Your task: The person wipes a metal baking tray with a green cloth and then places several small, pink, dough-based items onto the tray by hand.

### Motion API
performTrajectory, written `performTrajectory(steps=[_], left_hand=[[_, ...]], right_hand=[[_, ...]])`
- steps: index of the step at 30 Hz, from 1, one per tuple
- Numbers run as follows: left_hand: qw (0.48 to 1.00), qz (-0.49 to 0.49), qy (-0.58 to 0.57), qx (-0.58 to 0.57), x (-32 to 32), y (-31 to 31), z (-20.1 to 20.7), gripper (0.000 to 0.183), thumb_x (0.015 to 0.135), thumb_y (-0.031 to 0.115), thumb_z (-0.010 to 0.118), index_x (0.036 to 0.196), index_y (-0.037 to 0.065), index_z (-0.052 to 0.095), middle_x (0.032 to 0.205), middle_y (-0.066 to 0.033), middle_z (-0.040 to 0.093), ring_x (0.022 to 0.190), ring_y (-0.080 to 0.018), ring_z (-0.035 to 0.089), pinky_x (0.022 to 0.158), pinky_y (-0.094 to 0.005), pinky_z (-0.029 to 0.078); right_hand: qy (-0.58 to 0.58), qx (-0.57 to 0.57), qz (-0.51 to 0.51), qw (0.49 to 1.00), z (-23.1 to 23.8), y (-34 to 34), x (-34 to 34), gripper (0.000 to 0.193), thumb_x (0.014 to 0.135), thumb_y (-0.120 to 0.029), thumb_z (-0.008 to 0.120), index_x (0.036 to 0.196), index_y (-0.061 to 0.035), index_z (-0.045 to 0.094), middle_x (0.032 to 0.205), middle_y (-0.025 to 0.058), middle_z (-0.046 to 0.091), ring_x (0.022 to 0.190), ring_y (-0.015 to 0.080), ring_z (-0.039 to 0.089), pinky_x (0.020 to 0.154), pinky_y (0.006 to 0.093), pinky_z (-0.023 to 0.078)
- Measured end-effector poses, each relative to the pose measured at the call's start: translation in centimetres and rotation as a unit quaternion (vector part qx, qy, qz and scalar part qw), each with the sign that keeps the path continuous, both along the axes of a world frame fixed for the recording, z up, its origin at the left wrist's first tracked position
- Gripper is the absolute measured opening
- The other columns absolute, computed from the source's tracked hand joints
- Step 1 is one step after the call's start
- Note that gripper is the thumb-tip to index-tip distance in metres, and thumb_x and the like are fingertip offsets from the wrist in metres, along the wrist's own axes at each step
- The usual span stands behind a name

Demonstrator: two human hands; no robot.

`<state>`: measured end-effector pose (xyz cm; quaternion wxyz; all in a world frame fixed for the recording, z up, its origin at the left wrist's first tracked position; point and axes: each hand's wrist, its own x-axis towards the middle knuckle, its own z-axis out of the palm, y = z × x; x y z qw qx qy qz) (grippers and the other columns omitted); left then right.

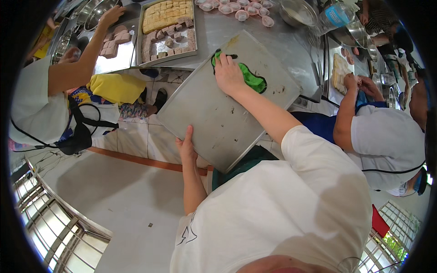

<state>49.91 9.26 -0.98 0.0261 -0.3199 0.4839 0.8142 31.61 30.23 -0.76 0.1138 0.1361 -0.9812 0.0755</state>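
Note:
A large grey metal baking tray point(200, 111) is tilted in front of me, its far corner over the steel worktable. My left hand point(186, 149) grips its left edge, thumb on the upper face and fingers hidden underneath. A green cloth with a black border point(253, 80) lies bunched on the tray's far half. Over the cloth's left part, my right hand point(228, 73) presses down with bent fingers. Small dark crumbs and smears dot the tray's surface around the cloth, and a yellowish smear marks its far corner.
On the steel worktable point(218, 34), a tray of cut cake point(167, 17) stands at far left, pink paper cups point(241, 15) at the back, and a steel bowl point(298, 12) and plastic bottle point(336, 19) at right. Co-workers stand on both sides; one person's hand point(111, 16) reaches over bowls.

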Motion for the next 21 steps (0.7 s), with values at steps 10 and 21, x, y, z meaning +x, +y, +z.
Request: performTrajectory(steps=[10, 21], left_hand=[[0.998, 0.057, -0.006, -0.015, 0.0, 0.7, -0.1, 0.033, 0.082, 0.012, 0.072, 0.11, 0.003, 0.059, 0.104, -0.0082, 0.064, 0.091, -0.0192, 0.061, 0.079, -0.0332, 0.051], [0.999, -0.006, 0.001, -0.031, 0.2, 0.5, -0.9, 0.043, 0.083, 0.019, 0.072, 0.115, -0.001, 0.054, 0.106, -0.0111, 0.063, 0.089, -0.0196, 0.062, 0.078, -0.0322, 0.05]], right_hand=[[0.044, 0.058, -0.199, 0.977, -0.1, 8.0, -4.9, 0.029, 0.089, -0.017, 0.047, 0.108, 0.0042, 0.054, 0.115, 0.0175, 0.048, 0.106, 0.0323, 0.047, 0.087, 0.0418, 0.047], [-0.032, 0.036, -0.262, 0.964, 1.6, 13.3, 4.4, 0.03, 0.083, -0.011, 0.053, 0.108, 0.0051, 0.057, 0.121, 0.0202, 0.044, 0.11, 0.0373, 0.045, 0.092, 0.0436, 0.044]])
